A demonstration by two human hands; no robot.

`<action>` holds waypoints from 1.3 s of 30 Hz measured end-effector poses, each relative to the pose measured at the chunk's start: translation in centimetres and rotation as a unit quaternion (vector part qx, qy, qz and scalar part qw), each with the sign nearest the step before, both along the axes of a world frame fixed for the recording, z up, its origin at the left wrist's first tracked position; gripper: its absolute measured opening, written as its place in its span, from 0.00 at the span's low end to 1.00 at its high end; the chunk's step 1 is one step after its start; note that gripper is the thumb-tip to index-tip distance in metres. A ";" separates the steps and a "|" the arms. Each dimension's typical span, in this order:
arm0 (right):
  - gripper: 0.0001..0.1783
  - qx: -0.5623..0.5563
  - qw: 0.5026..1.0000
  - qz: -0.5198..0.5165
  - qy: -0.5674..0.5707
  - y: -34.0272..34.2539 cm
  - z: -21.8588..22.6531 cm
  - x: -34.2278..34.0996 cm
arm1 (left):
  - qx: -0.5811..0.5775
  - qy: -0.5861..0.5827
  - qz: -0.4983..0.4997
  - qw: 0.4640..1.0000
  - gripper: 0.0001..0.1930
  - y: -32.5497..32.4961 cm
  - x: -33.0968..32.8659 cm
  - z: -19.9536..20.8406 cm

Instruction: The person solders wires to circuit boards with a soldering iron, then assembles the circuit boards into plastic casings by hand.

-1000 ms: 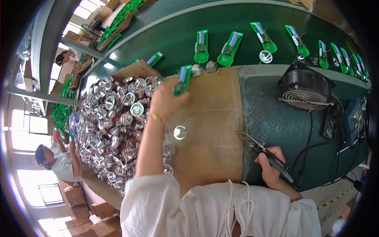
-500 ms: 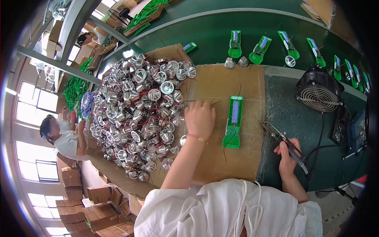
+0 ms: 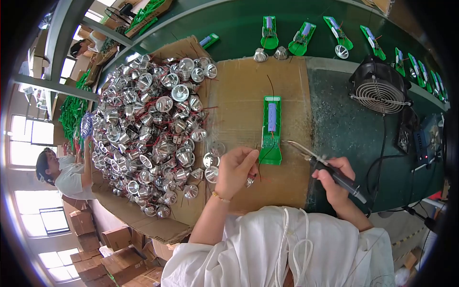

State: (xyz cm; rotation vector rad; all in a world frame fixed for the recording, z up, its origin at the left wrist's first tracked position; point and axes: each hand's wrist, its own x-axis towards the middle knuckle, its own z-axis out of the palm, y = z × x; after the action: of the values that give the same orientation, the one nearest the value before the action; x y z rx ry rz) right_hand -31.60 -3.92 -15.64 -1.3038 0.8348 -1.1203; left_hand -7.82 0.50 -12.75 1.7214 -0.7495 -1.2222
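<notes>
On the cardboard mat lies an open green plastic housing (image 3: 272, 158) with a purple cylindrical battery (image 3: 272, 117), a small circuit board and thin wires. My left hand (image 3: 233, 172) is closed in a pinch just left of the housing's lower end. A silver reflector cup (image 3: 250, 182) with thin wires shows partly beneath its fingers; the rest is hidden. My right hand (image 3: 336, 180) grips a soldering iron (image 3: 340, 180) with a bent metal tube at its front. The iron's tip points left, close to the housing's right edge.
A big heap of silver reflector cups (image 3: 143, 129) with red wires fills a cardboard tray at left. More green housings (image 3: 269, 40) line the far bench. A black fan (image 3: 380, 91) and a blue box-shaped unit (image 3: 427, 141) stand right. Other people sit at far left.
My left hand has come from the heap's edge toward the housing, now pinching a reflector cup. My right hand has brought the soldering iron leftward to the housing. The whole view has shifted slightly.
</notes>
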 end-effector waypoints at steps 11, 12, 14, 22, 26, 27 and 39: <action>0.09 -0.005 0.999 -0.006 0.052 0.0 -0.1 2.9 | -0.099 -0.264 -0.093 0.955 0.09 -1.5 -0.8 -2.2; 0.09 0.008 0.999 -0.005 0.051 0.0 -0.1 3.0 | -0.098 -0.264 -0.093 0.955 0.09 -1.6 -0.7 -2.1; 0.09 0.019 0.998 -0.001 0.052 0.0 -0.1 3.1 | -0.081 -0.260 -0.102 0.957 0.09 -1.6 -0.6 -1.9; 0.08 0.075 0.997 -0.017 -0.009 -0.1 -0.1 3.0 | -0.074 -0.250 -0.114 0.959 0.09 -1.9 -0.1 -2.4; 0.08 0.059 0.998 -0.030 -0.017 -0.1 0.3 2.4 | -0.057 -0.243 -0.115 0.962 0.09 -1.9 -0.1 -2.1; 0.08 0.059 0.997 -0.034 -0.020 -0.1 0.3 2.2 | -0.058 -0.242 -0.116 0.961 0.09 -2.0 -0.1 -2.2; 0.08 0.046 0.998 -0.032 -0.009 0.3 0.0 1.1 | -0.209 -0.179 -0.145 0.950 0.09 1.8 1.6 -0.6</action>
State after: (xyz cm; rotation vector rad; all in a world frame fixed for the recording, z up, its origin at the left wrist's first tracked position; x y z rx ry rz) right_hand -30.55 -3.62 -15.66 -1.1974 0.9094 -1.1292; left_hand -6.21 2.33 -13.38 1.5218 -1.4122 -0.8541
